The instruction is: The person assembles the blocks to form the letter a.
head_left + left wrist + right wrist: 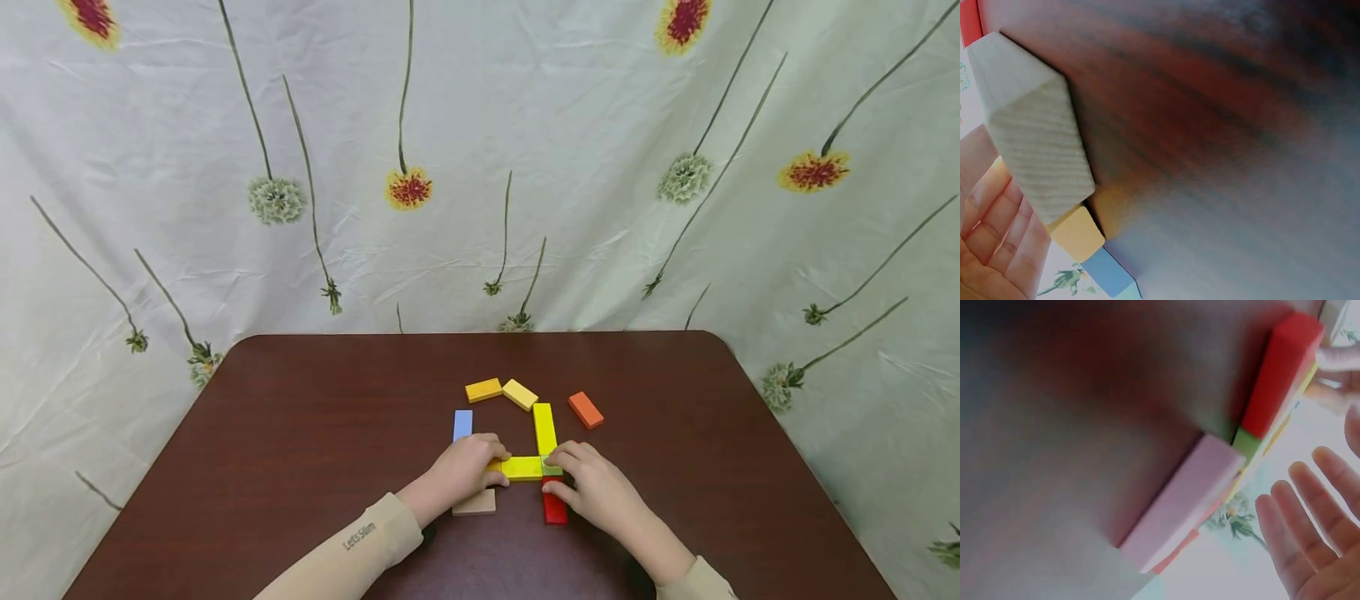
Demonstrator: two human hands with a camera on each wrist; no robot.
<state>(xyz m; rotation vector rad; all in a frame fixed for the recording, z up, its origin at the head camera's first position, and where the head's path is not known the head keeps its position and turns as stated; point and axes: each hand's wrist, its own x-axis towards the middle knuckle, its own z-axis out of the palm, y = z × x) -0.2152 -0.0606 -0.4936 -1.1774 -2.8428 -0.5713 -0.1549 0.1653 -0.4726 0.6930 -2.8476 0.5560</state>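
Note:
My left hand pinches the orange-yellow block between thumb and fingers, at the left end of a bright yellow block. My right hand hovers with loosely extended fingers around a green block. Below the green one lies a red block; above it stretches a yellow block. A beige block lies just below my left hand, and a blue block above it. The right wrist view shows a pink block, which my right hand hides in the head view.
An orange block and a pale yellow block form the far end of the arrangement. A red-orange block lies apart to the right. The dark brown table meets a flower-patterned cloth behind its far edge.

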